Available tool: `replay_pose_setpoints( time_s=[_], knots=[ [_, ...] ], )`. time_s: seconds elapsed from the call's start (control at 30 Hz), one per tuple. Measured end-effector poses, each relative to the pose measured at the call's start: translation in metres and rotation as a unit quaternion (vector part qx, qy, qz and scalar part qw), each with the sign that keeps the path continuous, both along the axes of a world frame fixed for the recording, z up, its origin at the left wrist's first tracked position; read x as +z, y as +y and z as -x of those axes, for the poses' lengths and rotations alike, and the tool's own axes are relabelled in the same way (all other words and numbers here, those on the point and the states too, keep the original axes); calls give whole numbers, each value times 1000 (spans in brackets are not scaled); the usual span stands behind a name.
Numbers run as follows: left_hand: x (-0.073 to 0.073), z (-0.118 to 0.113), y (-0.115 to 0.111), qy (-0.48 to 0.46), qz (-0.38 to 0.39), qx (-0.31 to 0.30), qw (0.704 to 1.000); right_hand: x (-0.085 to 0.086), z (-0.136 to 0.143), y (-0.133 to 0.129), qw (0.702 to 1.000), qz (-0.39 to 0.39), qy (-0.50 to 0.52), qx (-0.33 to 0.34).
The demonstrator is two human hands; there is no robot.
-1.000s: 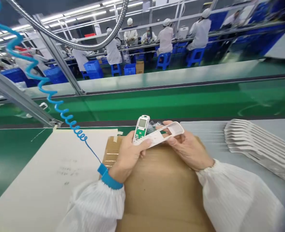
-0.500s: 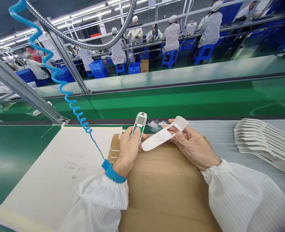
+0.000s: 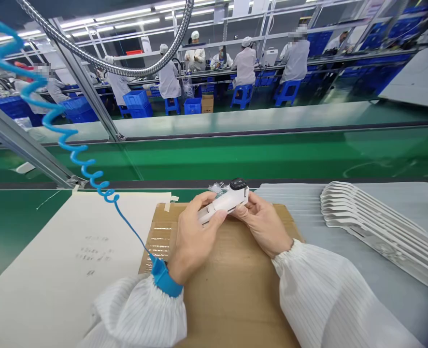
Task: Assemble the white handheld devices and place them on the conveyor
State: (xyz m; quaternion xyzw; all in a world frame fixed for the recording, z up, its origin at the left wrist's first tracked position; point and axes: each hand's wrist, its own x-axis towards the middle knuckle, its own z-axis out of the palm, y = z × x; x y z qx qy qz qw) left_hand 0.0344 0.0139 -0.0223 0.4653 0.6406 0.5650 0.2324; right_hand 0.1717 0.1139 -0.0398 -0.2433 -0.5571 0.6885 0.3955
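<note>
- Your left hand (image 3: 195, 234) is closed in a grip around the near end of the white handset (image 3: 221, 204), thumb on the side facing you, fingers behind.
- Your right hand (image 3: 264, 220) pinches the far end with thumb and bent fingers, so both hands hold the one piece.
- The handset sits between your hands, above the far part of the cardboard (image 3: 235, 290), tilted with its black end piece (image 3: 238, 183) up and to the right.
- Your forearms stand apart, with cardboard showing between them down to the bottom edge of the view.
- Just beyond the handset lies some clear plastic (image 3: 219, 187), near the dark edge strip before the green belt (image 3: 214, 162).
- Right of your right hand, on the grey mat (image 3: 330, 261), a row of overlapping white shells (image 3: 377, 232) runs off the right edge.
- On the left, the coiled blue cord (image 3: 72, 145) drops to the blue wrist strap (image 3: 166, 279) on your left wrist, passing over the white sheet (image 3: 54, 251).
- The handset's underside and several fingertips are hidden; the marks on the sheet are too faint to read; both sleeves are cut off below.
</note>
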Motion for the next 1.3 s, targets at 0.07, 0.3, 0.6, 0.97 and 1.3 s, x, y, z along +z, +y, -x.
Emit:
replay_pose_setpoints(
  time_s=[0.07, 0.3, 0.6, 0.97, 1.3],
  knots=[
    [2, 0, 0, -5, -4, 4, 1000, 0, 0, 0, 1000, -10, -5, -8],
    [17, -6, -7, 111, 25, -40, 993, 12, 3, -7, 999, 30, 2, -32],
    [14, -28, -7, 369, 165, -184, 896, 27, -2, -17, 939, 311, 148, -25],
    [16, -7, -6, 274, 27, -2, 961, 29, 14, -29, 962, 222, 130, 90],
    [24, -27, -2, 305, -25, -13, 952, 19, 14, -37, 958, 249, 131, 60]
  ],
)
